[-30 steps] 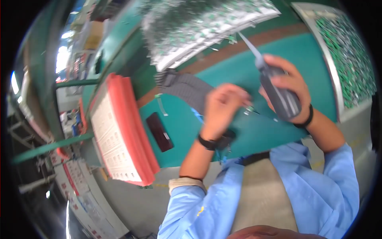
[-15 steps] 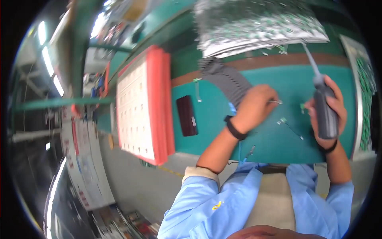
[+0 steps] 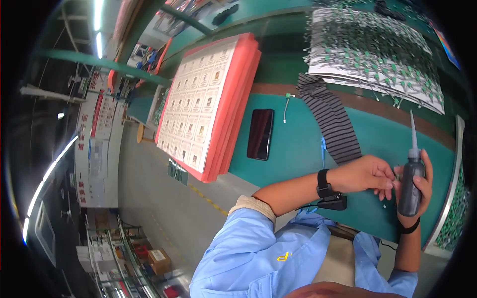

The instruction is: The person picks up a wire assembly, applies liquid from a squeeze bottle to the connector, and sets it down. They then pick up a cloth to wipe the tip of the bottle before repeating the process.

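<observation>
A dark squeeze bottle (image 3: 410,191) with a long thin grey nozzle (image 3: 413,130) stands upright in my right hand (image 3: 422,185), its fingers wrapped round it. Right beside the bottle, my left hand (image 3: 368,175) has its thumb and forefinger pinched together near the right fingertips. Whatever small piece lies between them is too hidden to name. A striped grey cloth sleeve (image 3: 332,119) stretches over the green mat (image 3: 293,149) behind my left hand. One small cable with a green connector (image 3: 286,107) lies farther left on the mat.
A black phone (image 3: 260,134) lies on the mat. To its left are stacked red trays (image 3: 238,107) topped by a printed sheet. Stacked white sheets (image 3: 377,82) at the back hold many green-tipped cables. A metal-edged tray (image 3: 445,198) of green parts borders the right side.
The view has turned, so the table's things sit differently in it. My left hand has come rightward, up to the bottle and right hand. The bottle stays in my right hand.
</observation>
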The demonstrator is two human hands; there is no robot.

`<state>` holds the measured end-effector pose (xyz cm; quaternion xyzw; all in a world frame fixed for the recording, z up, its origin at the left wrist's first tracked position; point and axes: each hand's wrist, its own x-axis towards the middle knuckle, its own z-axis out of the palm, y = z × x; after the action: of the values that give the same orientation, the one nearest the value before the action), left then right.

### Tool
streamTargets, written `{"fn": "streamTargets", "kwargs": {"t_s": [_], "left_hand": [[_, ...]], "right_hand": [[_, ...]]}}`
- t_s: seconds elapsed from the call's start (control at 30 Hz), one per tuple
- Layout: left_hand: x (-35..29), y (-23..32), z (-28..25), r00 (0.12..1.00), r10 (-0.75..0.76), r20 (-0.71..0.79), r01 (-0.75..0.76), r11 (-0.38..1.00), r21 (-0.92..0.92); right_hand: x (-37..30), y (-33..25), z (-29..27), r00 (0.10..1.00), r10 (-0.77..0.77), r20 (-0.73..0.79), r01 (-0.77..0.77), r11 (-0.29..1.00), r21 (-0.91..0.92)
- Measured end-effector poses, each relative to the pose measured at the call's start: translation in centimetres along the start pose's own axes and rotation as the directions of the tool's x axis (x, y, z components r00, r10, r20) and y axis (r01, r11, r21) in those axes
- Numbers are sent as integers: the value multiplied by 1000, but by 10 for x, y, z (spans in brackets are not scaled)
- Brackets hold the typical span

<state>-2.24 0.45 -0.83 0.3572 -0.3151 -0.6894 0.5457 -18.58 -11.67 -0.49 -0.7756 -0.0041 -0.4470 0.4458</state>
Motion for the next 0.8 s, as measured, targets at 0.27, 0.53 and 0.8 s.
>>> {"fn": "streamTargets", "kwargs": {"t_s": [0.27,0.53,0.8], "left_hand": [[-10,1,4,997,-59,58,58,998,7],[1,-7,10,978,85,-188,-73,995,73],[-2,-2,3,849,219,-480,-162,974,158]], "right_hand": [[-8,-3,-3,997,78,-4,-77,995,68],[-8,-6,-17,979,79,-189,-89,995,-43],[-2,-21,-47,994,-91,65,90,996,7]]}}
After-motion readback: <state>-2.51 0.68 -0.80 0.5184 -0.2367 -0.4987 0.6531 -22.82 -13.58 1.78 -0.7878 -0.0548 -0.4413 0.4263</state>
